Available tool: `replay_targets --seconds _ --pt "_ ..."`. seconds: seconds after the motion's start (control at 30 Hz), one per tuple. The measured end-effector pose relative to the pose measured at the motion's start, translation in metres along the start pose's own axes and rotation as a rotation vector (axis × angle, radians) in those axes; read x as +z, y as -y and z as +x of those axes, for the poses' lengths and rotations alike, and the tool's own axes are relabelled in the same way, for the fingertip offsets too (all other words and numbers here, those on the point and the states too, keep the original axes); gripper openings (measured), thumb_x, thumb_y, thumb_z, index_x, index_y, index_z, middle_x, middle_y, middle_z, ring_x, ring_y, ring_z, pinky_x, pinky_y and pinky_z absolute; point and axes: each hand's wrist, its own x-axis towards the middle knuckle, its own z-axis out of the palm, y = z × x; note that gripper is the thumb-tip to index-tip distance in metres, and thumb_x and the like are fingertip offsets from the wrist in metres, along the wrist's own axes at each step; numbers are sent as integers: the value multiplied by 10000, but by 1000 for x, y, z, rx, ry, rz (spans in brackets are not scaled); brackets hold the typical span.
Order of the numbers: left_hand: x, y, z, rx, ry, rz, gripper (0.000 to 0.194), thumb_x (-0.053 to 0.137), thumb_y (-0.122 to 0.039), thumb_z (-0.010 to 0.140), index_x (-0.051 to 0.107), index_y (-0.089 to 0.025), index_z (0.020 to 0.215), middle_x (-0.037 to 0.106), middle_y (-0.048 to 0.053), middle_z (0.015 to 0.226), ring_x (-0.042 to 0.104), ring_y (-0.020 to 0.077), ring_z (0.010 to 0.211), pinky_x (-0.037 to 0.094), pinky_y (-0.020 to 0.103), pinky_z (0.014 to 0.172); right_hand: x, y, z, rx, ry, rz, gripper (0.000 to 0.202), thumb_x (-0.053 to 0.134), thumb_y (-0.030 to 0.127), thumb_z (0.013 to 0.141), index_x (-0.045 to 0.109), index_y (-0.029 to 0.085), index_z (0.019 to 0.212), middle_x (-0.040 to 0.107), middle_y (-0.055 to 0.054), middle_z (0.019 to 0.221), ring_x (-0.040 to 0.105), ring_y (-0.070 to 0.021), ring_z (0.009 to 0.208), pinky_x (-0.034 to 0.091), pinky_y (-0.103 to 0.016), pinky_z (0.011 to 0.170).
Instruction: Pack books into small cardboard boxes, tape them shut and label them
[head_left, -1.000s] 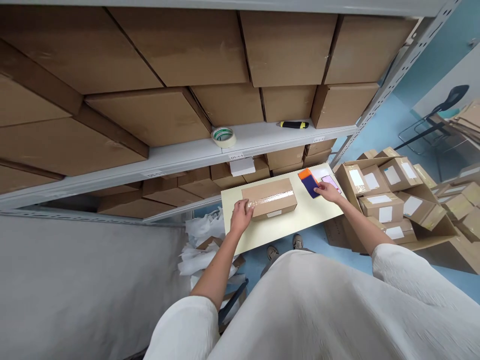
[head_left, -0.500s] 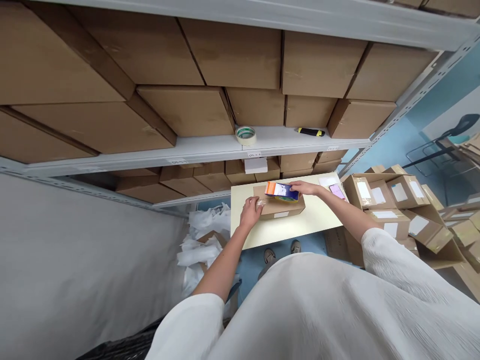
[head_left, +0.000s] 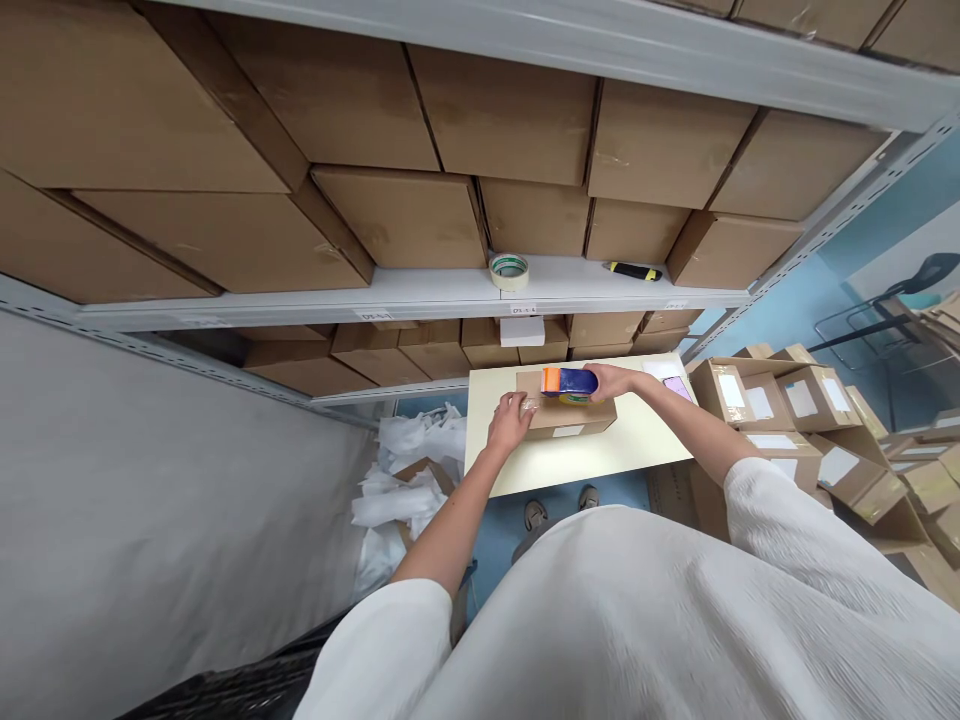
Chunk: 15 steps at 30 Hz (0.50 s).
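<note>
A closed cardboard box (head_left: 555,425) with a white label on its near side lies on the pale tabletop (head_left: 622,445). Over its left end my left hand (head_left: 510,422) is bent, fingertips at a shiny piece of clear tape (head_left: 529,404) on the top. A blue tape dispenser (head_left: 574,382) with an orange front end is gripped in my right hand (head_left: 611,381). It sits over the box's top, its orange end toward my left hand. Whether its edge touches the cardboard I cannot tell.
Shelves ahead hold rows of cardboard boxes (head_left: 397,215), a tape roll (head_left: 509,271) and a utility knife (head_left: 634,271). A phone (head_left: 677,387) lies at the table's right. Labelled boxes (head_left: 799,398) are piled right; white packing material (head_left: 401,500) lies left on the floor.
The tape dispenser has turned slightly in my right hand, so the glare on its top is gone. My left hand stays at the box's left end. The whole view has shifted a little.
</note>
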Motion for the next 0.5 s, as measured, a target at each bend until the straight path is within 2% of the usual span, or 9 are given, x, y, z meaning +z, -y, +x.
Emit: replay_targets --seconds 0.17,0.33,0.43,0.5 --pt "-3 0 2 15 20 22 469 591 -424 999 619 -274 1443 558 163 1511 633 380 1297 534 540 1087 1 -5 -1 16 -94 -139 471 832 247 581 581 226 979 682 -67 1095 670 -247 942 545 -290 718" --pt "-14 -11 9 -8 -21 67 369 660 -331 930 707 -266 1290 553 167 1555 554 447 1379 464 634 1136 2 -2 -3 42 -77 -128 492 813 214 591 571 229 1019 703 -57 1082 671 -232 891 522 -281 676" --pt "-19 -27 16 -3 -97 -91 302 614 -296 952 719 -256 1232 617 151 1494 587 404 1367 470 610 1154 3 0 -2 40 -77 -132 491 814 215 592 568 230 1017 710 -52 1065 668 -225 869 512 -277 656" --pt "-20 -40 23 -48 -90 -310 301 567 -295 985 694 -242 1253 706 138 1355 689 325 1227 529 539 1111 3 1 -2 40 -79 -131 487 822 224 593 567 231 1008 712 -49 1048 667 -222 853 510 -277 650"
